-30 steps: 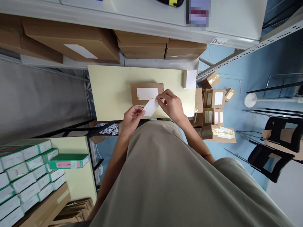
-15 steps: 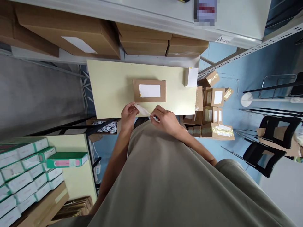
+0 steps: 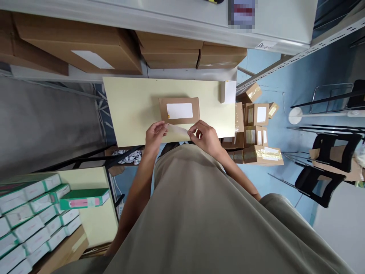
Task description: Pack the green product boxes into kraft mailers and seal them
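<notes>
A thin whitish strip [image 3: 177, 129], perhaps tape or label backing, stretches between my two hands just in front of a small cardboard box [image 3: 163, 110]. My left hand [image 3: 155, 134] pinches the strip's left end near the box's lower left corner. At the other end, my right hand [image 3: 205, 137] pinches the strip between thumb and fingertips. The box lies on a pale yellow table [image 3: 134, 114] and bears a white label [image 3: 179, 110] on its top face.
A white box [image 3: 228, 92] stands at the table's right end. Behind, large cartons [image 3: 171, 58] fill a shelf. Taped cartons [image 3: 258, 114] and black chairs [image 3: 319, 186] are on the right. Green-and-white boxes [image 3: 34, 207] are stacked at lower left.
My right hand has moved slightly right and up, drawing the strip straighter and flatter. The strip now lies closer to the box's front edge. My left hand stays almost in place.
</notes>
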{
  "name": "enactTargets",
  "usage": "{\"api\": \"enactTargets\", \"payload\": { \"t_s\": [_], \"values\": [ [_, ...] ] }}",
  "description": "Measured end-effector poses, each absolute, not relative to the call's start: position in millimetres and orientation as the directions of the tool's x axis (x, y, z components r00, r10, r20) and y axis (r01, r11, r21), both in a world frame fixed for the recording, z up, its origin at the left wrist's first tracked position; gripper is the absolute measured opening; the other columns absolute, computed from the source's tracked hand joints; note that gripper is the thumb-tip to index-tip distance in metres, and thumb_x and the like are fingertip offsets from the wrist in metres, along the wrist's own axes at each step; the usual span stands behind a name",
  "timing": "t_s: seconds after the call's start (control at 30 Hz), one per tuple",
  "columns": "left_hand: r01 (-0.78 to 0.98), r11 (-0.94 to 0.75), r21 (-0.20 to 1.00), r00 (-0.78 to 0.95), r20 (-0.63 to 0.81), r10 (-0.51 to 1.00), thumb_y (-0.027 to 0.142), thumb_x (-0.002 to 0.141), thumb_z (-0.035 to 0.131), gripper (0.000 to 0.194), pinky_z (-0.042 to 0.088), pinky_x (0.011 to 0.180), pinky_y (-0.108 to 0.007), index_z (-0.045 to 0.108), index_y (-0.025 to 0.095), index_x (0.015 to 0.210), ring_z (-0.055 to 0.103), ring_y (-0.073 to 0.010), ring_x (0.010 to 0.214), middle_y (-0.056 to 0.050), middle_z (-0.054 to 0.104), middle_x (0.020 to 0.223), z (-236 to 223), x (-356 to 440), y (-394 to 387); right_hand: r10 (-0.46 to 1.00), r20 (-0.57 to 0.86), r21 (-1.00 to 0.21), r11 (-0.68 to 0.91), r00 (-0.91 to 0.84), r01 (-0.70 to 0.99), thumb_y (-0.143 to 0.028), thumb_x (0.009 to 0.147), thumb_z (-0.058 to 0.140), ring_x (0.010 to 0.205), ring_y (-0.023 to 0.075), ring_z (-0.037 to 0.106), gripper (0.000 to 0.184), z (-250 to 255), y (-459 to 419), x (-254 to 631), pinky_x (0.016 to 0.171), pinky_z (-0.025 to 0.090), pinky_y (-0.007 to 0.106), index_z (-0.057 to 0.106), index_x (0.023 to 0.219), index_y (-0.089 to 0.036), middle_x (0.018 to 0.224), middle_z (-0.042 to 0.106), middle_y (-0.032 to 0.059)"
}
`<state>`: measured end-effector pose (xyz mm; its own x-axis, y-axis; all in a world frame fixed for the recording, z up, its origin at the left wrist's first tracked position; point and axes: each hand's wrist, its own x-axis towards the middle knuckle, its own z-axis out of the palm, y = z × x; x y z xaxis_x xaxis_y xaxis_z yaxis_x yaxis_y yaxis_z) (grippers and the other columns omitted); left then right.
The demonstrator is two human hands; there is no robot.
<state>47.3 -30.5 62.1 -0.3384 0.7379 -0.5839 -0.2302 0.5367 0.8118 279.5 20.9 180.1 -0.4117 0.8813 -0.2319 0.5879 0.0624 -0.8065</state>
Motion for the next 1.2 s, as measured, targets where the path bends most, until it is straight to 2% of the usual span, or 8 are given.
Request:
{"api": "enactTargets", "payload": {
  "t_s": [0.13,0.3,0.43,0.6,0.7,0.77,0.97,1.2],
  "values": [
    [-0.21,0.54,0.815,-0.296,-0.579,0.759,0.072,0.067,0.096,0.066,0.055,0.078,-0.031,0.079,0.021,0.105,0.071,-0.017,0.083,-0.01,0.082,0.109,61.4,47.2,-22.9,0.885,-0.213,-0.837,0.053,-0.413,0.545,-0.024,0.104,0.07,0.073,0.0149,0.066,0.012,180.7,21.5,278.6,0.077,0.058,0.033,0.073,0.093,-0.025,0.101,0.074,0.0029],
    [-0.179,0.536,0.825,-0.282,-0.565,0.775,0.069,0.07,0.094,0.061,0.054,0.077,-0.031,0.08,0.02,0.103,0.069,-0.017,0.08,-0.008,0.08,0.1,62.3,46.6,-20.2,0.898,-0.227,-0.844,0.013,-0.378,0.536,-0.03,0.103,0.07,0.071,0.0148,0.063,0.012,179.4,18.0,276.2,0.075,0.058,0.033,0.074,0.092,-0.025,0.1,0.075,0.0032],
    [-0.101,0.544,0.833,-0.298,-0.547,0.782,0.066,0.075,0.091,0.053,0.054,0.077,-0.032,0.077,0.021,0.098,0.069,-0.0193,0.08,-0.006,0.077,0.089,56.7,41.3,-17.6,0.929,-0.254,-0.865,-0.092,-0.271,0.493,-0.041,0.101,0.073,0.072,0.0147,0.063,0.018,153.6,23.4,277.7,0.075,0.056,0.032,0.074,0.094,-0.025,0.099,0.075,0.0027],
    [0.164,0.498,0.852,-0.276,-0.445,0.852,0.048,0.087,0.082,0.029,0.056,0.087,-0.032,0.078,0.021,0.092,0.073,-0.0204,0.087,-0.006,0.081,0.093,39.7,29.4,3.0,0.909,-0.402,-0.851,-0.325,-0.114,0.412,-0.058,0.096,0.076,0.071,0.0159,0.061,0.036,87.1,53.7,284.9,0.072,0.053,0.031,0.069,0.086,-0.024,0.08,0.071,0.0003],
    [0.344,0.467,0.814,-0.252,-0.399,0.882,0.038,0.09,0.076,0.019,0.057,0.091,-0.032,0.079,0.02,0.092,0.074,-0.021,0.091,-0.006,0.084,0.1,25.6,22.6,23.1,0.907,-0.411,-0.845,-0.345,-0.086,0.409,-0.065,0.093,0.078,0.076,0.0176,0.063,0.044,55.4,73.5,288.4,0.076,0.053,0.032,0.068,0.081,-0.023,0.081,0.072,0.0021],
    [0.404,0.462,0.79,-0.233,-0.399,0.887,0.036,0.091,0.074,0.018,0.058,0.092,-0.033,0.08,0.019,0.094,0.074,-0.0215,0.092,-0.006,0.085,0.101,15.6,19.1,35.3,0.909,-0.406,-0.844,-0.335,-0.093,0.419,-0.064,0.093,0.077,0.079,0.0188,0.064,0.044,41.7,83.6,288.5,0.077,0.053,0.033,0.069,0.081,-0.023,0.083,0.074,0.0034],
    [0.413,0.458,0.787,-0.227,-0.398,0.889,0.034,0.092,0.072,0.019,0.059,0.092,-0.034,0.081,0.018,0.094,0.075,-0.0223,0.091,-0.007,0.085,0.098,-11.2,14.0,52.7,0.906,-0.415,-0.805,-0.32,-0.088,0.5,-0.053,0.097,0.076,0.08,0.0209,0.068,0.035,13.2,101.3,283.0,0.079,0.054,0.034,0.068,0.082,-0.023,0.084,0.076,0.0042],
    [0.376,0.47,0.799,-0.24,-0.406,0.882,0.036,0.092,0.071,0.021,0.058,0.088,-0.031,0.079,0.017,0.097,0.072,-0.0206,0.091,-0.006,0.082,0.096,-35.7,12.8,55.7,0.905,-0.417,-0.781,-0.31,-0.085,0.542,-0.056,0.103,0.072,0.083,0.0213,0.072,0.037,-8.8,99.9,282.0,0.083,0.057,0.034,0.069,0.088,-0.022,0.087,0.078,0.0046]
  ]
}}
